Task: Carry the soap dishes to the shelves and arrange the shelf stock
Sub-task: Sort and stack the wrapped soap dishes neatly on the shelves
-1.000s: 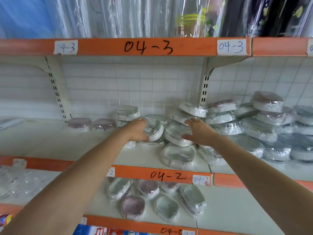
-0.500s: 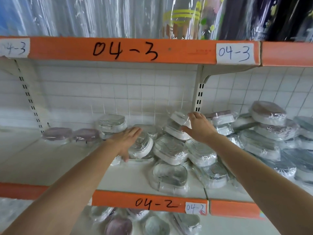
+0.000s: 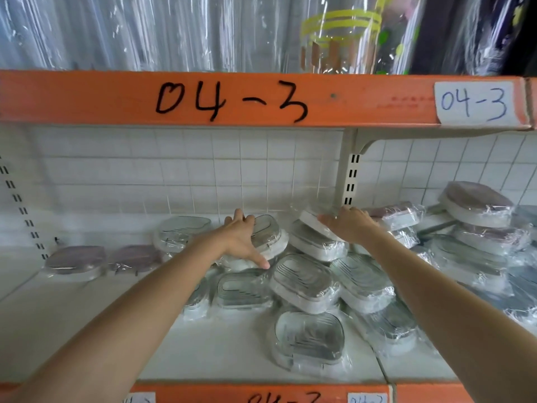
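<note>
Several plastic-wrapped soap dishes lie in a loose pile (image 3: pixel 305 283) on the white shelf (image 3: pixel 87 330). My left hand (image 3: pixel 241 239) reaches to the back and grips a grey-topped soap dish (image 3: pixel 271 235), thumb at its near edge and fingers over its far side. That dish rests tilted on others. My right hand (image 3: pixel 348 225) lies palm down with its fingers curled over a white soap dish (image 3: pixel 312 222), which is tilted on top of the pile near the tiled wall. One dish (image 3: pixel 311 338) lies alone near the shelf's front edge.
Two pink-topped dishes (image 3: pixel 75 261) sit at the left, with another grey one (image 3: pixel 181 231) behind. A taller heap (image 3: pixel 476 205) fills the right bay beyond the shelf upright (image 3: pixel 350 181). The orange 04-3 shelf edge (image 3: pixel 232 97) hangs overhead, with wrapped goods on it.
The view has come closer and higher. Both hands have reached deeper toward the wall, the left one carrying its dish back, the right one settling on the top dish.
</note>
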`<state>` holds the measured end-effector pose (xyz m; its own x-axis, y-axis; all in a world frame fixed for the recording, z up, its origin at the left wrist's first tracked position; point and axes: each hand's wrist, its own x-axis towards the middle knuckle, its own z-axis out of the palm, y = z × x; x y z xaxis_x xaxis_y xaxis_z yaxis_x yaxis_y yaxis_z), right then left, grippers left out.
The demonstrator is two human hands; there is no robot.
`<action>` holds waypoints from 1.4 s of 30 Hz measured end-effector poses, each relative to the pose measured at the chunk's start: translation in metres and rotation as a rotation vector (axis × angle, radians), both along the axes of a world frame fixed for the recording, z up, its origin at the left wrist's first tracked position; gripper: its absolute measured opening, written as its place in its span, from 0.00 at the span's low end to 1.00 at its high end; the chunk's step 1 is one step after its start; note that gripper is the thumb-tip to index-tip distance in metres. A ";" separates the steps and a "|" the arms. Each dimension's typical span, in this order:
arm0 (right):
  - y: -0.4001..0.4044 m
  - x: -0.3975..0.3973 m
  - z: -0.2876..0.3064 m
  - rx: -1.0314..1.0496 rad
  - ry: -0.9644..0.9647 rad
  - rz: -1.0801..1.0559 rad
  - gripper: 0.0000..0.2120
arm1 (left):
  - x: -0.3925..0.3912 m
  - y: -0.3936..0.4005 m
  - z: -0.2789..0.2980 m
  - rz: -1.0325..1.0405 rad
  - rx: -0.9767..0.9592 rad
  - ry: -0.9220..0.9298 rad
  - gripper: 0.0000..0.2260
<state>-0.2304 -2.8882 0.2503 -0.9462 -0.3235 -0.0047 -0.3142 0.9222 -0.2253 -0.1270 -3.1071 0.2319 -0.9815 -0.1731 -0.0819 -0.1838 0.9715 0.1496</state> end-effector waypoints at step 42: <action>0.027 0.097 -0.070 -0.491 0.275 0.297 0.45 | 0.101 0.075 -0.047 0.366 -0.099 0.210 0.58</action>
